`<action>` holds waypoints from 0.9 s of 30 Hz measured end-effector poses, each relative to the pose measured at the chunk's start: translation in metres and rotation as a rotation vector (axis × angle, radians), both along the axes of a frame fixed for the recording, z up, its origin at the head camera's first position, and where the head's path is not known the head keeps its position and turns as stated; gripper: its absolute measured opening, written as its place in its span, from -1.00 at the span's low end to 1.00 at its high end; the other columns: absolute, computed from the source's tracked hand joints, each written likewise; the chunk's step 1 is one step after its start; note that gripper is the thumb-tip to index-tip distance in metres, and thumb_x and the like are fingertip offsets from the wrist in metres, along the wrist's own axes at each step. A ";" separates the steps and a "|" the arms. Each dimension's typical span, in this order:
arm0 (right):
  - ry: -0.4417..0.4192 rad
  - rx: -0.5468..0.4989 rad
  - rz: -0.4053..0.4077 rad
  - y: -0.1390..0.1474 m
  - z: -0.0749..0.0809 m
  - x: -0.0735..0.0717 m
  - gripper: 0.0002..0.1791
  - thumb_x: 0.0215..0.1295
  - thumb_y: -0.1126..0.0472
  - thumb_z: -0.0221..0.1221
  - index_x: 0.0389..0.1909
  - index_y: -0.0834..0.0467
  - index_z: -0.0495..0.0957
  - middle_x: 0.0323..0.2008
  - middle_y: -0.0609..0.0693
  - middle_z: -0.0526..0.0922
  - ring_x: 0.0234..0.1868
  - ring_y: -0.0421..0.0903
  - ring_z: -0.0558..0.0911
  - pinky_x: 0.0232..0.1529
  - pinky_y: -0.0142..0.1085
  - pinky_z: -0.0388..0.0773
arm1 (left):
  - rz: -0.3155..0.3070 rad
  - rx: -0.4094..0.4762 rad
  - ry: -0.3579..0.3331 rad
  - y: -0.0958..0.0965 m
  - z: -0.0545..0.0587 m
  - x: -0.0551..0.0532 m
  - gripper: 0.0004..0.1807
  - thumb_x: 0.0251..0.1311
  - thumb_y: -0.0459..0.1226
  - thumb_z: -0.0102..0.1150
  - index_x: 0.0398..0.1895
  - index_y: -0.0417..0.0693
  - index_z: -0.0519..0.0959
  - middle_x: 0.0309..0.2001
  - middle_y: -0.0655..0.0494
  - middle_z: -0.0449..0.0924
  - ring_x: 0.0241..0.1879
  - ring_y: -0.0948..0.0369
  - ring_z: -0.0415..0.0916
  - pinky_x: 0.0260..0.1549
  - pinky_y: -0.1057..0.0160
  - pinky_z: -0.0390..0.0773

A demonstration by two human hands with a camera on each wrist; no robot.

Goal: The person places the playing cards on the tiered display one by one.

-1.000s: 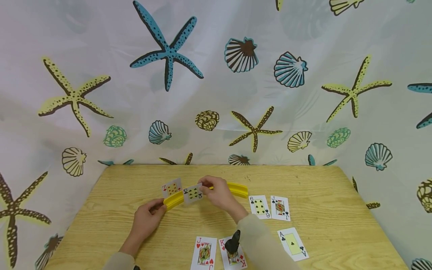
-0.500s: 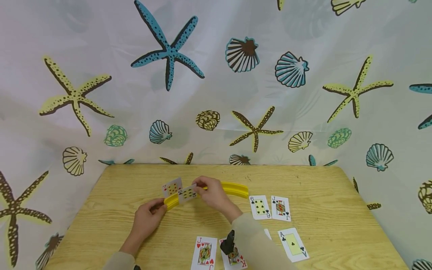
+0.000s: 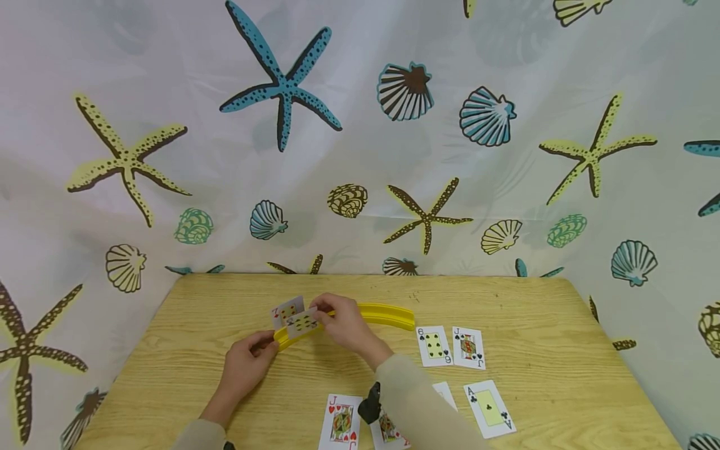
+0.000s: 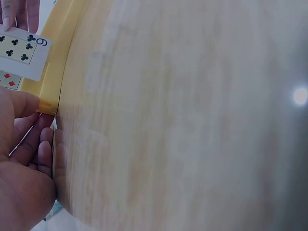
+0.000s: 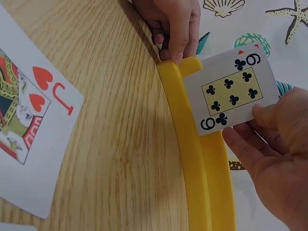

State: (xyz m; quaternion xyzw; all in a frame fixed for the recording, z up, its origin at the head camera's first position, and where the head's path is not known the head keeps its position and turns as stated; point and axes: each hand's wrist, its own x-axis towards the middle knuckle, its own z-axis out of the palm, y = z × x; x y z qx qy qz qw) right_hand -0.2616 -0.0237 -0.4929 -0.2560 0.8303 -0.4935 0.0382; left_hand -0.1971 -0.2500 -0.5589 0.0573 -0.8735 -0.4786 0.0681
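A curved yellow card holder (image 3: 388,315) lies across the table. My left hand (image 3: 244,362) grips its left end between thumb and fingers. My right hand (image 3: 345,324) pinches a six of clubs (image 5: 233,94) by its right edge, fingers behind and thumb in front. The lower edge of this card is at the holder's groove, near the left end. Just behind it, a seven of diamonds (image 3: 285,309) stands tilted, partly covered by the six. In the left wrist view the six of clubs (image 4: 41,62) shows right above my left fingertips.
Face up on the wooden table (image 3: 534,319) lie a six of spades (image 3: 434,346), a jack of spades (image 3: 469,347), an ace of clubs (image 3: 489,409) and a jack of hearts (image 3: 340,422). My right sleeve partly hides a king (image 3: 389,432) and another card (image 3: 446,394).
My right hand has moved left along the holder with the six of clubs, which has come lower and now overlaps the seven of diamonds. My left hand stays in place.
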 end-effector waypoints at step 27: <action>-0.021 0.030 0.018 -0.015 -0.007 -0.003 -0.84 0.58 0.29 0.15 -0.01 0.18 0.69 -0.07 0.03 0.76 -0.06 -0.17 0.67 -0.03 -0.42 0.64 | 0.018 -0.007 0.005 0.000 -0.002 -0.002 -0.69 0.43 -0.33 0.26 0.16 -0.25 0.70 -0.03 -0.15 0.78 -0.20 0.44 0.60 -0.22 0.50 0.58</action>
